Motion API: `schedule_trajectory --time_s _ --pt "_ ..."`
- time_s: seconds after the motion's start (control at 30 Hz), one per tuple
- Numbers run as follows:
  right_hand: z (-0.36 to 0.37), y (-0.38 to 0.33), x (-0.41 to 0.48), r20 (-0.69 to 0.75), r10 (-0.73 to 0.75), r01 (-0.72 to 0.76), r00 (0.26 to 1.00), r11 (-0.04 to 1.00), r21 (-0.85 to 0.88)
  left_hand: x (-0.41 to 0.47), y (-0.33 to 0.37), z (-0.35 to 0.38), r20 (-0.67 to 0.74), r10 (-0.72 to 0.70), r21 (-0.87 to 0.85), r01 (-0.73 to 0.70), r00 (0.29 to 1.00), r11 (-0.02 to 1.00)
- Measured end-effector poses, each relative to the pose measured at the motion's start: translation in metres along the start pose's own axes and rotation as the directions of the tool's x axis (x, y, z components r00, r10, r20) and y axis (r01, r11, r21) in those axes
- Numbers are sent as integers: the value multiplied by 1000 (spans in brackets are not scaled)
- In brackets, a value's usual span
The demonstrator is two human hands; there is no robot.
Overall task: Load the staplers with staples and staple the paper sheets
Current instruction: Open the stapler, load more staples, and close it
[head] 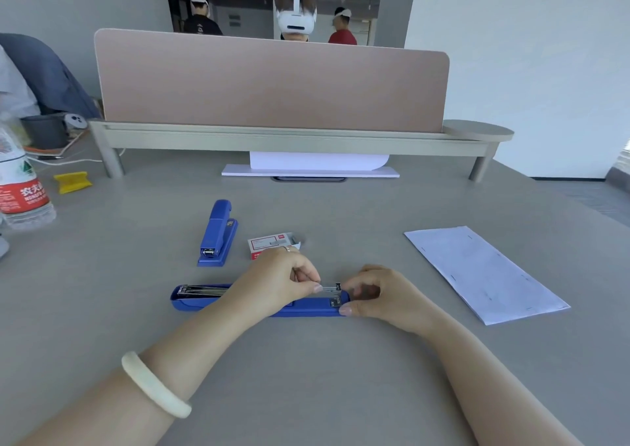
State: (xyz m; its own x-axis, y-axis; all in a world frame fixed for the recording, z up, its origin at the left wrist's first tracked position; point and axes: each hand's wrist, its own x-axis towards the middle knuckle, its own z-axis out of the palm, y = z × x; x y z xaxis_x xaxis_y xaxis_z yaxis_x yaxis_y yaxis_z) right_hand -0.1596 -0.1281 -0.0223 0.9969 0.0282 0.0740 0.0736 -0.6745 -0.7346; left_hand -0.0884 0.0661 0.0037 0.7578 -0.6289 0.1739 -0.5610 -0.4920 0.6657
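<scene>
A blue stapler (201, 300) lies unfolded flat across the grey desk, its metal staple channel facing up. My left hand (276, 282) pinches a silver strip of staples (329, 289) over the channel's right end. My right hand (378, 294) holds the stapler's right end, thumb against its front edge. A second blue stapler (218, 232) stands closed behind, to the left. A small red-and-white staple box (271, 243) lies open just behind my left hand. A folded stack of white paper sheets (484, 272) rests at the right.
A water bottle (20, 186) stands at the far left, with a yellow object (72, 182) near it. A pink divider on a raised shelf (272, 135) closes off the back of the desk, with white paper (310, 169) beneath it. People stand beyond the divider.
</scene>
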Motion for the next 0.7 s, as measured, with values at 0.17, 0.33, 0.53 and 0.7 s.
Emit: schedule_trajectory --time_s 0.17,0.33,0.53,0.7 --pt "0 1 0 4 -1 1 1000 1000 19 -1 -2 -1 18 -22 -18 22 1000 1000" --pt "0 2 1 3 7 -7 1000 999 34 -1 -2 -2 27 -19 -18 19 999 1000" --pt "1 2 0 -9 2 -1 1000 999 47 -2 -7 -3 35 -2 -11 2 999 1000" --pt "1 3 -3 -7 6 -5 1000 999 38 -10 -16 -17 -14 15 65 -14 1000 998"
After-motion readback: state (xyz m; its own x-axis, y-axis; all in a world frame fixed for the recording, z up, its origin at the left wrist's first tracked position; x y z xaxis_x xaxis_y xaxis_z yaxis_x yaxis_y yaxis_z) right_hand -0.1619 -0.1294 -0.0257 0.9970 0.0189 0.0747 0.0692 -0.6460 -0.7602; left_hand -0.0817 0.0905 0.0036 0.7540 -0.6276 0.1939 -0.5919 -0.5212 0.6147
